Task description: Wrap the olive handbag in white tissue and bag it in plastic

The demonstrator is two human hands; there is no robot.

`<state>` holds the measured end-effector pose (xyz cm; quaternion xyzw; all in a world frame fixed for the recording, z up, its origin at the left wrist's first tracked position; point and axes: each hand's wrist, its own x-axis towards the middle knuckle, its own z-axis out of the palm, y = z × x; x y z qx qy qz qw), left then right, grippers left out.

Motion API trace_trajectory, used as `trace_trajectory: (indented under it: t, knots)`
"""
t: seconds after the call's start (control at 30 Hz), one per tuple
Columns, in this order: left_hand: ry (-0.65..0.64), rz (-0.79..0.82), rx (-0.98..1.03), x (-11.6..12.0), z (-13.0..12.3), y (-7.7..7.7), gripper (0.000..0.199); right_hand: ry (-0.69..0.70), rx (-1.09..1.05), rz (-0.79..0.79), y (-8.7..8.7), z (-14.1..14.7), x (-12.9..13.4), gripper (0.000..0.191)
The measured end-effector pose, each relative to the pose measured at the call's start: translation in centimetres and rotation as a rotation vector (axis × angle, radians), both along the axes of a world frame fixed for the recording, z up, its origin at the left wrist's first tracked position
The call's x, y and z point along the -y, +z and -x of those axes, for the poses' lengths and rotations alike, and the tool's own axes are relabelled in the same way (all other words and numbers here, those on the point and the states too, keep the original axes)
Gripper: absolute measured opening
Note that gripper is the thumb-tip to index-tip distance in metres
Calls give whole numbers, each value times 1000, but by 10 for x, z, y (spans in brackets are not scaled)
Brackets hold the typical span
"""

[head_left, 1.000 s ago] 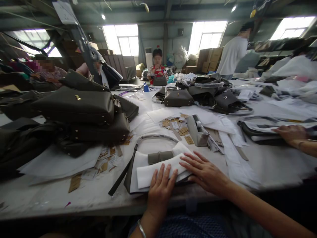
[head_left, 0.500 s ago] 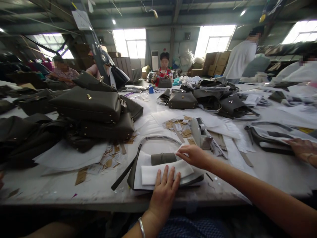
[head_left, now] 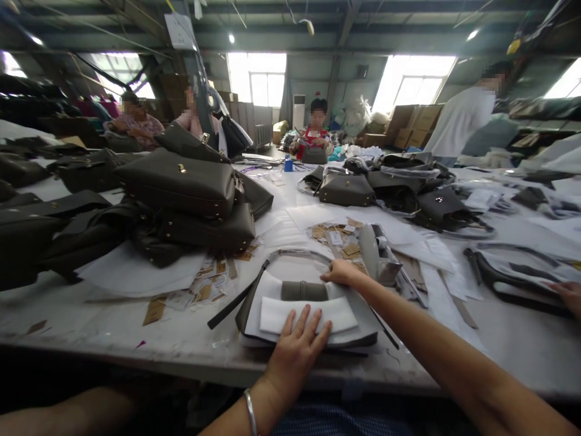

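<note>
A dark grey-green handbag (head_left: 245,321) lies on the table in front of me, with white foam sheet over its face. A folded white foam strip (head_left: 272,313) lies across it, below the grey-green flap tab (head_left: 303,290). My left hand (head_left: 297,342) is flat on this strip, fingers spread. At the upper right of the bag, my right hand (head_left: 342,272) is closed around the right end of the plastic-wrapped handle (head_left: 290,252); its fingertips are partly hidden. A dark strap (head_left: 231,309) sticks out to the left.
Stacked dark handbags (head_left: 181,188) stand at the left, with more bags (head_left: 347,189) farther back. A tape dispenser (head_left: 379,254) sits beyond my right arm, near scattered brown tags (head_left: 349,248). At the right, another person's hand (head_left: 567,293) touches a bag (head_left: 508,275). Several people are around the table.
My right hand has moved from the foam's upper edge to the handle's right end. The foam strip lies straighter under my left hand. The view has turned slightly left.
</note>
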<state>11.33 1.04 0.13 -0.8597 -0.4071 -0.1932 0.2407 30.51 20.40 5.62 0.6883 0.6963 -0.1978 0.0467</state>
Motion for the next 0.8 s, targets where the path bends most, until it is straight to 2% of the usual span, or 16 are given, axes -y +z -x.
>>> trace_trajectory:
  t: [0.1,0.17,0.3,0.43,0.5,0.6,0.7,0.8]
  knots:
    - [-4,18,18,-3,2,0,41,-11,-212,-13,-7,-7,2,20]
    - [-1,32,22,-3,1,1,42,-5,-382,-33,-10,-10,7,23]
    - [-1,60,6,-1,1,3,43,47,-716,-68,-5,-16,18,42]
    - [-5,68,2,-1,2,5,43,77,-921,-136,12,-30,33,60]
    - [-3,64,6,-2,2,5,43,113,-965,-171,20,-37,46,56]
    - [-2,68,15,-6,3,6,43,256,-918,-277,26,-48,73,36]
    - [8,89,26,-13,2,7,43,397,-801,-360,22,-57,103,22]
    - [29,116,27,-19,1,7,44,515,-766,-429,11,-63,124,23]
